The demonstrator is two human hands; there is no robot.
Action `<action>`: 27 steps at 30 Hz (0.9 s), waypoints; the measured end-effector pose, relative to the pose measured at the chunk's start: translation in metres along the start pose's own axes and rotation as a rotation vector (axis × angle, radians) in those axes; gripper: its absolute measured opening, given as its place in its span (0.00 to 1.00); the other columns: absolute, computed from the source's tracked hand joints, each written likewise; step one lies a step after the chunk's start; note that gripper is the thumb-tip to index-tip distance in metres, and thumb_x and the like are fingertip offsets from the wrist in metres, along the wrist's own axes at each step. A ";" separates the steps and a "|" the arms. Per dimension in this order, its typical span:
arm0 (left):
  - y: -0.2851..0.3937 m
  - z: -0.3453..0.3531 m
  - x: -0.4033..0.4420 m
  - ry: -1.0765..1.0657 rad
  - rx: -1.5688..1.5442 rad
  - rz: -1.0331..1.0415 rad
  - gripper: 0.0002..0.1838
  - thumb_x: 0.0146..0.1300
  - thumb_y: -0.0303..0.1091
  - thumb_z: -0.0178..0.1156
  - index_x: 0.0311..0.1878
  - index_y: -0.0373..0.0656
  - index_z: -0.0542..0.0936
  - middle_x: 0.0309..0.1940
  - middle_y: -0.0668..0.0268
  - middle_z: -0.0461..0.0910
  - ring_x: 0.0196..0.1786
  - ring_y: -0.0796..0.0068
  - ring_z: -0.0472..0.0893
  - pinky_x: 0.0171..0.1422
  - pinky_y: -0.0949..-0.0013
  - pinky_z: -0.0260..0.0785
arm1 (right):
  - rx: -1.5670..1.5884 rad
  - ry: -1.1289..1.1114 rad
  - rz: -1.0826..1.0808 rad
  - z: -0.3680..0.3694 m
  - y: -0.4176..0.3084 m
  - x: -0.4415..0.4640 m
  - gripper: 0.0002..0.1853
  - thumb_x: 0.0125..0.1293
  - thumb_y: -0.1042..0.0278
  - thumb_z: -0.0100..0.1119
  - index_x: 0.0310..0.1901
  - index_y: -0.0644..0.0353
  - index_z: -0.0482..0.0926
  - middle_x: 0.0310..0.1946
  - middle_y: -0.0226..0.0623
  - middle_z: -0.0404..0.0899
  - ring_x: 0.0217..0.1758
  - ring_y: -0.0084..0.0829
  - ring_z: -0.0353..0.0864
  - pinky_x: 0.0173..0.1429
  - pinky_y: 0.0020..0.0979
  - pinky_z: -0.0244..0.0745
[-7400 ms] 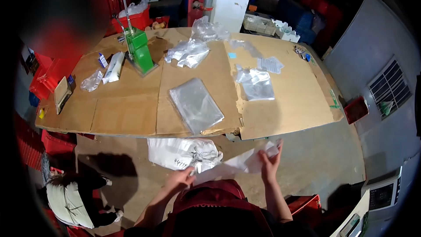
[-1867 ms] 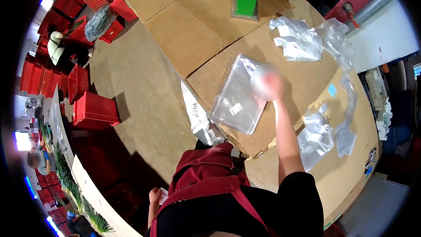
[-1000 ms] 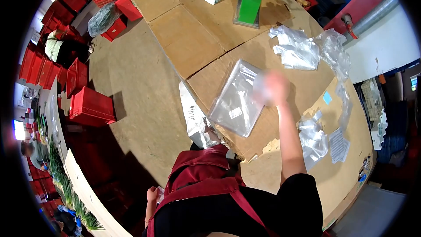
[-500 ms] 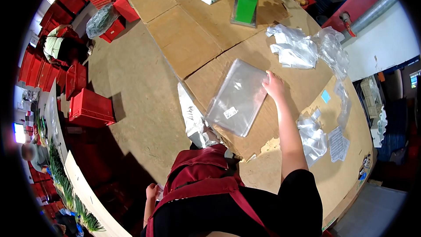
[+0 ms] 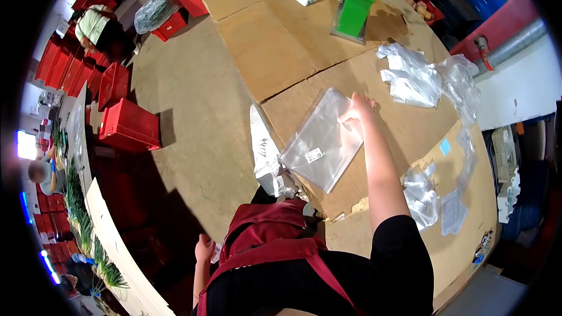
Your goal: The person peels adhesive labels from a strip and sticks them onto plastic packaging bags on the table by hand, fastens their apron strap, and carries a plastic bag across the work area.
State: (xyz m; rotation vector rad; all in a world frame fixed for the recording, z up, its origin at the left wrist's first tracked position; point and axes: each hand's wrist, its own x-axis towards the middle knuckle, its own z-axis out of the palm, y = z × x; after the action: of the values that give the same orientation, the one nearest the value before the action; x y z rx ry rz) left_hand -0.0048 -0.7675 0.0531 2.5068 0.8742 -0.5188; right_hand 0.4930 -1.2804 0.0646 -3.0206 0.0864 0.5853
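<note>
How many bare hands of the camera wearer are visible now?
2: the right hand touching the flat clear plastic bags; the left hand beside the dark red cloth apron.

White label (image 5: 314,155), its print illegibly small

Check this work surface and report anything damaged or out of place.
The cardboard sheet under the clear bags looks damaged: its near edge is torn and ragged. Crumpled plastic also looks out of place, bunched up beyond the right hand, while the clear bags at that hand lie much flatter.
</note>
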 end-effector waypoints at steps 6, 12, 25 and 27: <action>0.207 0.004 0.059 -0.473 -0.004 0.428 0.28 0.54 0.53 0.56 0.55 0.48 0.68 0.47 0.52 0.74 0.48 0.52 0.75 0.51 0.60 0.68 | 0.061 -0.018 -0.054 -0.004 -0.009 -0.024 0.49 0.22 0.41 0.73 0.49 0.61 0.68 0.49 0.42 0.72 0.59 0.38 0.65 0.62 0.42 0.51; 0.290 0.113 0.113 -0.938 -0.711 0.198 0.28 0.54 0.50 0.61 0.49 0.36 0.73 0.36 0.60 0.77 0.37 0.72 0.76 0.42 0.70 0.68 | -0.031 0.004 -0.018 0.007 -0.023 -0.065 0.49 0.22 0.37 0.71 0.49 0.60 0.69 0.47 0.45 0.72 0.54 0.40 0.70 0.59 0.40 0.58; 0.318 -0.039 0.062 -0.287 -0.444 1.056 0.09 0.47 0.26 0.60 0.35 0.40 0.79 0.25 0.63 0.78 0.25 0.72 0.77 0.30 0.71 0.68 | 0.263 0.468 -0.382 -0.021 -0.048 -0.175 0.48 0.31 0.48 0.73 0.56 0.61 0.62 0.57 0.46 0.63 0.62 0.45 0.60 0.68 0.44 0.43; 0.344 -0.092 0.041 -0.270 -0.184 1.186 0.13 0.42 0.26 0.61 0.36 0.41 0.79 0.26 0.62 0.77 0.26 0.68 0.77 0.30 0.69 0.69 | 0.329 0.446 -0.597 -0.047 -0.059 -0.187 0.42 0.35 0.57 0.72 0.56 0.56 0.65 0.59 0.43 0.63 0.64 0.42 0.58 0.69 0.44 0.39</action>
State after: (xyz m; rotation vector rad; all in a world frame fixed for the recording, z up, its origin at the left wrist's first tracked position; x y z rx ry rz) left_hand 0.2683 -0.9434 0.2049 2.2067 -0.6504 -0.3030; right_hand 0.3414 -1.2174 0.1813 -2.5928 -0.6078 -0.1422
